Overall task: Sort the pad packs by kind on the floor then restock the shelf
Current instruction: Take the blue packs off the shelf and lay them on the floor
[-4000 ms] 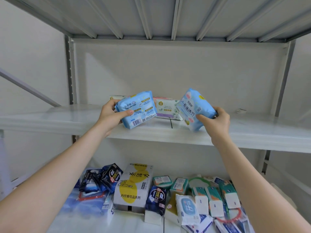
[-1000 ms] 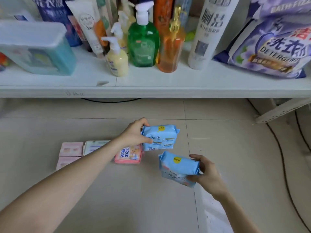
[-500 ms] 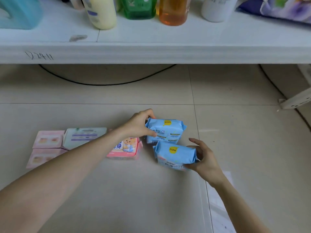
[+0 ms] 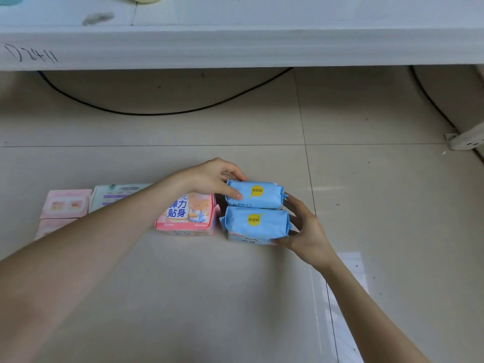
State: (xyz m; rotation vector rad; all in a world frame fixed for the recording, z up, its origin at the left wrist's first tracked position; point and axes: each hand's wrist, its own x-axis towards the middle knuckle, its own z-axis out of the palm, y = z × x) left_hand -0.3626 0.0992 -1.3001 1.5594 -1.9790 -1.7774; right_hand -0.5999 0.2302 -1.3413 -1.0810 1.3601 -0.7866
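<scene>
Two light blue pad packs with yellow dots stand on the tiled floor, one behind the other and touching. My left hand [image 4: 212, 179] grips the far blue pack [image 4: 258, 195] at its left end. My right hand [image 4: 306, 231] holds the near blue pack [image 4: 255, 224] at its right end. Left of them stands a pink pack with a bear picture [image 4: 190, 218]. Further left lie a pale green pack [image 4: 117, 196], partly under my left forearm, and two pink flat packs [image 4: 66, 206], the nearer one mostly hidden.
The white bottom shelf board [image 4: 235, 48] runs across the top, marked with handwriting at its left. A black cable [image 4: 157, 112] curves on the floor under it. A shelf foot [image 4: 466, 137] stands at the right. A sheet of white paper [image 4: 348, 271] lies by my right forearm.
I carried both blue packs from the upper shelf to the floor. Over the last second they came down beside the pink pack and now stand touching in a row.
</scene>
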